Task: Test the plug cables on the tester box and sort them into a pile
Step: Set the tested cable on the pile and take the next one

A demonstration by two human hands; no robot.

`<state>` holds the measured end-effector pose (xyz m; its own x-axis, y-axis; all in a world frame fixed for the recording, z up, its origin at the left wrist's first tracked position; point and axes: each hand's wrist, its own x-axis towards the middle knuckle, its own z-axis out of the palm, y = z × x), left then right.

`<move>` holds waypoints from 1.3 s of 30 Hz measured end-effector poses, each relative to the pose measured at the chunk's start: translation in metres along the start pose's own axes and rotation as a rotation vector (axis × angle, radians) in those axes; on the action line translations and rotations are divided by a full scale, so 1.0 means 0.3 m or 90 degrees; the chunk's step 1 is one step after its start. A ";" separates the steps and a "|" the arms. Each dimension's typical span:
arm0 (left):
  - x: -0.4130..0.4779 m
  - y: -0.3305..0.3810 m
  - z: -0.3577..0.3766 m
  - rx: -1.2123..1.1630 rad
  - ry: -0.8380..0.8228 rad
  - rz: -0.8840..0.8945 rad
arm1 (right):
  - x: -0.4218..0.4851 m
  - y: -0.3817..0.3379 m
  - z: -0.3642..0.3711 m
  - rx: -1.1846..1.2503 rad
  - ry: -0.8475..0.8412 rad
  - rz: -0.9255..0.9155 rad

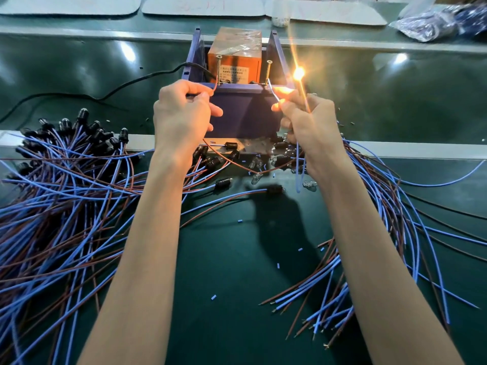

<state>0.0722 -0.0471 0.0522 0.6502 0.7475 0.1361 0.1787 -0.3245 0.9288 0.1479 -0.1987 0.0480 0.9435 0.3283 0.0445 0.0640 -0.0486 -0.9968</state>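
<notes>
**Bulb lit up at the tester box**

A brown lead (224,159) is pinched in the left hand (181,111) and a blue lead (274,93) in the right hand (308,119). Both are held up to the front of the tester box (234,67). A glowing bulb (299,72) is seen just above the right fingers. Cable piles (66,185) are spread over the worktop (237,259) on both sides.

Blue and brown cables (66,206) on a dark green table (237,299); orange tester box (234,61).

Dark green tabletop (226,325), glossy green belt (79,75) behind it with lamp glare. Pale sheets (203,6) and plastic bags (434,22) along far edge.
</notes>
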 end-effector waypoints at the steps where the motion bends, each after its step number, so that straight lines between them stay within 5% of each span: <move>1: 0.000 0.000 0.000 0.000 -0.001 0.000 | 0.000 0.001 0.000 0.000 -0.001 -0.002; 13: -0.010 0.007 -0.001 0.014 -0.018 0.007 | 0.005 0.005 -0.011 -0.009 -0.017 -0.005; 17: -0.011 0.025 -0.008 0.042 -0.071 0.019 | 0.007 -0.022 -0.064 -0.108 -0.130 0.057; 21: -0.032 0.050 -0.015 0.118 -0.207 0.024 | -0.006 -0.052 -0.143 -0.141 -0.258 0.159; 24: -0.063 0.086 -0.020 0.177 -0.329 0.009 | 0.004 -0.047 -0.184 -0.308 -0.244 0.174; 27: -0.107 0.130 -0.038 0.346 -0.584 0.019 | 0.036 -0.025 -0.232 -0.547 -0.159 0.126; 30: -0.159 0.177 -0.050 0.464 -0.819 0.028 | 0.049 -0.006 -0.288 -0.559 -0.115 0.132; 35: -0.193 0.219 -0.040 0.403 -0.913 0.036 | 0.040 -0.009 -0.317 -0.649 -0.168 0.127; 39: -0.180 0.190 -0.012 0.475 -0.858 0.003 | 0.032 -0.002 -0.290 -0.742 -0.195 0.116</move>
<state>0.0446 -0.1040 0.0989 0.7411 -0.1823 -0.6462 0.2251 -0.8393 0.4949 0.1852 -0.2776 0.0547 0.8637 0.4294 -0.2638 0.3406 -0.8832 -0.3225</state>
